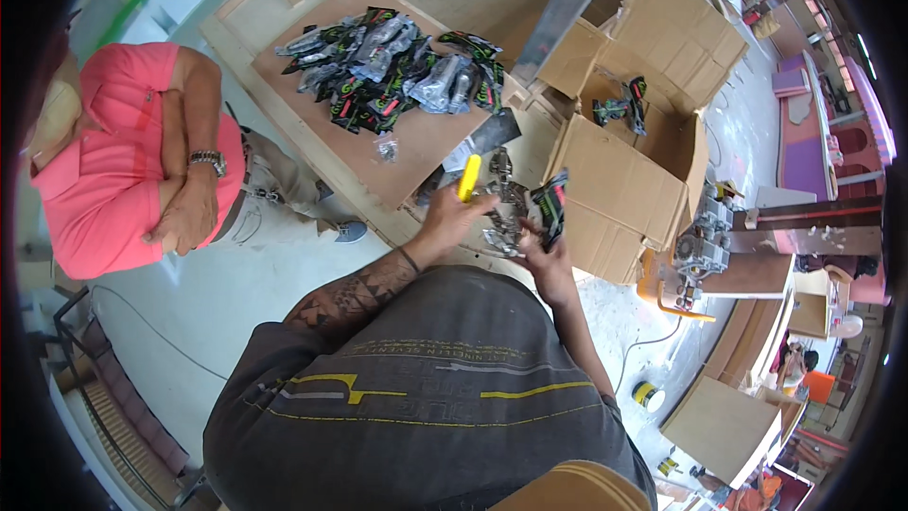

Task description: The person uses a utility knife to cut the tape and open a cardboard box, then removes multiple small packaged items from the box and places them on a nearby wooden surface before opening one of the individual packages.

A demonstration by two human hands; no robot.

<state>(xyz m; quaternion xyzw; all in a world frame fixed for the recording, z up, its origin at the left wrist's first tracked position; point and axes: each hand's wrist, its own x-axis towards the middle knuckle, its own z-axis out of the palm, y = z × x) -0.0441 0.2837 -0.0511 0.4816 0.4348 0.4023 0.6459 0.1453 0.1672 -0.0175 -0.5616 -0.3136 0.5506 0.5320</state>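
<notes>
My left hand [452,216] is closed around what looks like a yellow utility knife [470,178], which points away from me; no blade can be made out. Close by on the right, my right hand [550,273] grips a black and clear plastic packet [549,206] with printed sides. Between the two hands are several shiny metal hinges [503,203], close to the fingers of both. Which of them lie on the surface and which are touched is hard to tell. Beyond, a pile of similar packets [388,66] covers part of a brown board [364,156].
An opened cardboard box [619,194] stands to the right, with a few packets [619,106] in it. A metal post [572,14] rises behind. At left stands a person in a pink shirt [123,170], arms folded. A small clear bag [387,149] lies near the pile.
</notes>
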